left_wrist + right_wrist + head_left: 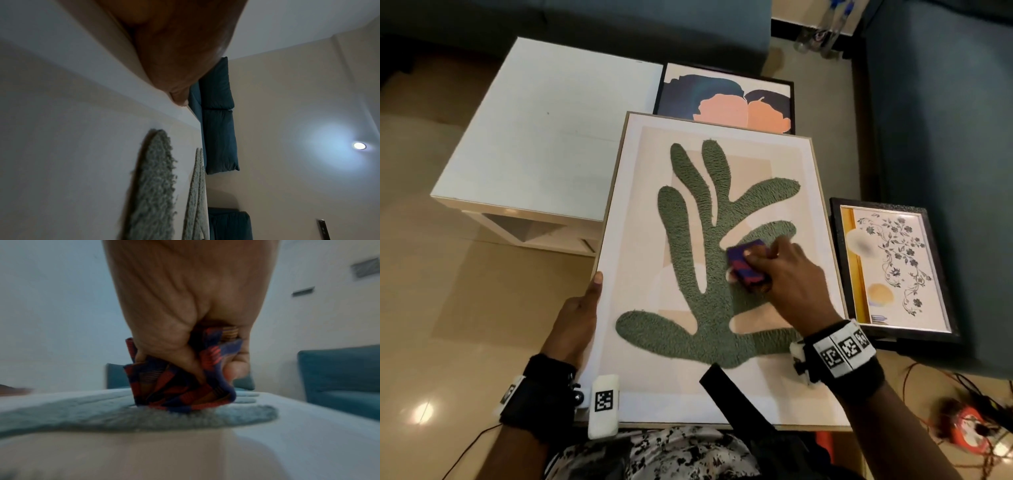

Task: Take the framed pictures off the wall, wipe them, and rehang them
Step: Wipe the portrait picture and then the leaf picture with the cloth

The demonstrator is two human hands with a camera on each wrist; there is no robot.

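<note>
You have three framed pictures in front of you: the large pale-framed picture (619,212) with a fuzzy green plant shape (698,246) lies flat nearest you, a dark-framed picture (726,99) of navy and peach blobs lies beyond its far edge, partly covered by it, and a small black-framed floral picture (893,267) sits just beside its right edge. One cloth (746,265), checked in blue and red and bunched into a wad, is under your right hand (787,274), whose fingers are curled round it and press it onto the tufted green pile near the middle of the picture. Your left hand (582,315) grips the left edge of the pale frame, thumb lying along the rim; the other fingers are hidden beneath. A white surface (544,126) with a smooth top stands to the left, its corner under the big frame. Teal sofas (945,120) close in on the far and right sides, over a glossy tiled floor (465,291). A tangle of orange cable (962,421) lies on the floor at the right.
</note>
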